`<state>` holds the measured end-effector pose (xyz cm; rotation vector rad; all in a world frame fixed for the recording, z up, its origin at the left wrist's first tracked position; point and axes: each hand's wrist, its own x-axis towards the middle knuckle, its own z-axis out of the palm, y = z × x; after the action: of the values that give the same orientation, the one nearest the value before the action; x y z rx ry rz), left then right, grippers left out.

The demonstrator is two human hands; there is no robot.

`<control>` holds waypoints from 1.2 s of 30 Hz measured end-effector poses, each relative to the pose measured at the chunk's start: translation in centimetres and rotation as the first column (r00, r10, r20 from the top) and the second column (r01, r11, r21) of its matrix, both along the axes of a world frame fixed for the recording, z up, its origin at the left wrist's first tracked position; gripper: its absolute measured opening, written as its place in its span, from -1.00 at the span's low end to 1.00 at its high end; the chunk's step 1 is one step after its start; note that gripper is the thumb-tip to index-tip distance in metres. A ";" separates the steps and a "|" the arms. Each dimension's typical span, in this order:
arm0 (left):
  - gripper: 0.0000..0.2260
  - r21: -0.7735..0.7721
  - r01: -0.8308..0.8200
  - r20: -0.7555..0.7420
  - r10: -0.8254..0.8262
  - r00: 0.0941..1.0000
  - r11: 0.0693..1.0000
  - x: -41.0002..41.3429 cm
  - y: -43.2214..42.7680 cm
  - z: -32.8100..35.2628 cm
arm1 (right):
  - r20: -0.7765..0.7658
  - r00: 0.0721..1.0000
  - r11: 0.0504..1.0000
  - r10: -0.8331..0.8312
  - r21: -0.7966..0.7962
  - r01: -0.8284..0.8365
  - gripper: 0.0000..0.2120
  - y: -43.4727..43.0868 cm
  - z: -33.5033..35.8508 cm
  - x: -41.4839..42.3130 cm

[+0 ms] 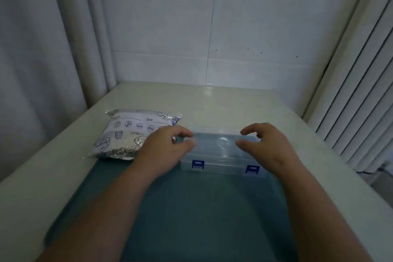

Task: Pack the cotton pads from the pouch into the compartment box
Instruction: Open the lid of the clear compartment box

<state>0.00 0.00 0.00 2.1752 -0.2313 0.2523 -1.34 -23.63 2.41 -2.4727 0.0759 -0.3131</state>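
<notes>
A clear plastic compartment box [221, 155] with two blue latches on its front lies closed on the teal mat [191, 208]. To its left rests a silver foil pouch [129, 134] printed with blue seafood drawings; no cotton pads show. My left hand [165, 151] hovers over the box's left end, fingers curled and apart, holding nothing. My right hand [268, 147] hovers over the box's right end, fingers likewise curled and apart. Whether the fingertips touch the lid is unclear.
The mat lies on a pale countertop [212, 102] set against a white tiled wall. A white curtain [42, 49] hangs at the left and white slatted panels [361, 91] stand at the right.
</notes>
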 end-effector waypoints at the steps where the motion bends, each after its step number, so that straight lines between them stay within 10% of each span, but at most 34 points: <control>1: -0.84 0.050 0.000 -0.001 0.000 1.000 0.999 -0.1 -0.2 0.0 | -0.022 1.000 0.999 -0.004 -0.044 0.003 -0.72 0.1 0.0 0.0; 11: -0.64 0.244 -0.006 -0.121 0.037 0.992 0.970 -0.4 -0.9 -0.6 | -0.376 0.921 0.976 -0.108 -0.217 0.025 -0.47 -0.7 0.0 -0.4; 36: -0.37 0.446 0.095 -0.164 -0.023 0.986 0.890 -0.2 -0.5 -0.4 | -0.440 0.897 0.972 0.034 -0.194 -0.132 -0.22 -1.3 1.0 -0.7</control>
<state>-0.23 -0.52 -0.42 2.6327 -0.2902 -0.0125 -2.02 -24.92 3.36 -2.7140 0.1260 0.2915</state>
